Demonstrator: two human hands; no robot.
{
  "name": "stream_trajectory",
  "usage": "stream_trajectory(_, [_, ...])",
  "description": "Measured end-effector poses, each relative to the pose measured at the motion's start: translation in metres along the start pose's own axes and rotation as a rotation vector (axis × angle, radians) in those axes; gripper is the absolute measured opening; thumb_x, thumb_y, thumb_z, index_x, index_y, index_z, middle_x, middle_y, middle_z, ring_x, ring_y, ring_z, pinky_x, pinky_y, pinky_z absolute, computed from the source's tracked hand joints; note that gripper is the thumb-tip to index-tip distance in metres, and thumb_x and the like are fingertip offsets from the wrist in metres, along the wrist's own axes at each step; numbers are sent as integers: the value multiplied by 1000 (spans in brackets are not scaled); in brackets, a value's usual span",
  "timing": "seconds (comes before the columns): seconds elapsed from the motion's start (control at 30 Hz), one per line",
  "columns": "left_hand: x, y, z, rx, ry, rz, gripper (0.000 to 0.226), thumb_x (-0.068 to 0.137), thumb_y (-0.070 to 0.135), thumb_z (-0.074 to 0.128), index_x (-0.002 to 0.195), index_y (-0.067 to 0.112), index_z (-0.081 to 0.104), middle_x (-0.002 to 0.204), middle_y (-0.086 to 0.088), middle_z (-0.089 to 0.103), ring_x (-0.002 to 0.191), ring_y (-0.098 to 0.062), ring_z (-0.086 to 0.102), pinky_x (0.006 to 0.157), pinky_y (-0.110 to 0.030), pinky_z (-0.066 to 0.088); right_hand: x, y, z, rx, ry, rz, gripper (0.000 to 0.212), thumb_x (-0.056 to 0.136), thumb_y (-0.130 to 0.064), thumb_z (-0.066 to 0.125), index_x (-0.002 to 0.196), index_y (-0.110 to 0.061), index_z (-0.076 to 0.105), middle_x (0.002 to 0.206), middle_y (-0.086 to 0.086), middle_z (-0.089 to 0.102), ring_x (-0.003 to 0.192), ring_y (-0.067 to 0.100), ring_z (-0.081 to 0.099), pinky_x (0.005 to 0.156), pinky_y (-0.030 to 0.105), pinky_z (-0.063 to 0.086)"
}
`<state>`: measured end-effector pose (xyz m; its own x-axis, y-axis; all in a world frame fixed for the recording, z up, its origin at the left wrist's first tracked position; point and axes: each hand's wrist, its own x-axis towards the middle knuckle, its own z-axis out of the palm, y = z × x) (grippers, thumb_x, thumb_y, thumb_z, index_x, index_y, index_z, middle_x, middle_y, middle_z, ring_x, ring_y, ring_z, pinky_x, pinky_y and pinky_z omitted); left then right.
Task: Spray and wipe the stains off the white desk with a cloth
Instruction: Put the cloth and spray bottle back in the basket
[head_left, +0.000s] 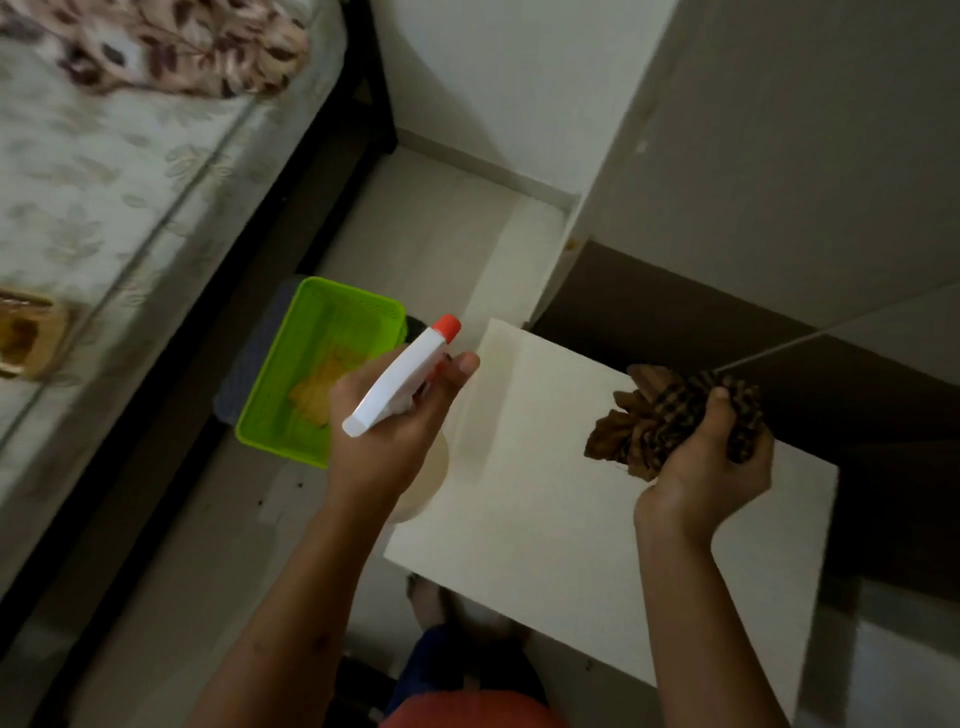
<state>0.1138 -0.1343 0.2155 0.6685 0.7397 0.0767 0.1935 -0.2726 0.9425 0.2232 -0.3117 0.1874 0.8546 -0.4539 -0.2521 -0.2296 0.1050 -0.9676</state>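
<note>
Currently both hands are occupied. The left hand (395, 421) is closed around the neck of a spray bottle (400, 376), index finger extended along the trigger side, red nozzle pointing toward 1 o'clock over the near-left part of the white desk (545, 509); that aim suggests spraying is the step in hand. The right hand (711, 467) is bunched tight on a brown checked cloth (670, 415), held above the desk's 2 o'clock edge, apparently kept clear of the spray and ready to wipe. Stains are too faint to confirm. A green basket (270, 415) sits on the floor at 9 o'clock of the desk.
</note>
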Motion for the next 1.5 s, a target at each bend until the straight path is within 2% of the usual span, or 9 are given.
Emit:
stream_trajectory(0.17, [27,-45,-58,-22,98,-51,25,80,67,68,104,63,70,68,-22,68,44,-28,52,49,-39,50,-50,34,80,-44,-143,53,18,93,-23,67,110,-21,63,106,-2,68,94,11,70,78,28,59])
stream_trajectory(0.37, [56,-113,-92,-101,167,-64,37,86,20,68,99,54,73,70,28,72,53,8,64,59,-10,52,-93,90,180,-244,-423,67,13,86,-30,72,94,-23,65,93,1,70,86,17,69,79,41,60])
stream_trajectory(0.6, [71,-194,-95,-108,150,-83,27,82,41,68,87,67,70,71,22,74,49,2,59,50,-27,51,-112,165,254,-653,-942,11,29,81,-29,73,100,-11,62,94,3,64,77,15,59,56,18,39])
stream_trajectory(0.7, [72,-228,-88,-85,195,-125,8,82,56,71,80,64,72,69,-14,72,46,0,54,50,-45,49,-114,206,266,-812,-1060,-174,43,79,-25,75,111,-4,56,109,13,58,93,28,56,67,24,37])
stream_trajectory(0.8, [68,-256,-84,-92,196,-114,10,79,72,66,87,68,70,72,10,75,52,3,57,54,-39,52,-109,243,266,-899,-1134,-436,50,79,-24,77,114,2,53,114,21,52,103,37,55,81,39,46])
stream_trajectory(0.97, [65,-288,-77,-85,227,-12,19,85,66,66,92,50,75,70,-28,66,61,-32,62,50,-53,47,-106,279,264,-1072,-1109,-910,51,83,-38,72,116,-3,56,109,19,56,91,40,59,65,41,49])
stream_trajectory(1.07, [69,-301,-78,-80,216,16,16,87,66,64,102,70,65,82,-13,69,67,-23,64,54,-47,48,-110,284,264,-1099,-965,-1004,49,81,-40,74,114,-6,60,104,16,60,83,37,62,56,36,48])
stream_trajectory(1.23, [87,-307,-88,-124,222,88,19,93,49,68,108,61,70,72,-2,70,60,-25,63,60,-44,50,-121,279,272,-1143,-820,-892,54,86,-46,69,123,-9,58,113,13,59,91,32,62,59,35,49])
stream_trajectory(1.5, [97,-307,-102,-205,118,7,10,95,47,66,91,51,74,81,27,71,56,-2,60,57,-30,48,-125,280,282,-1380,-936,-871,59,92,-57,56,131,-15,42,135,7,44,112,27,54,74,37,51])
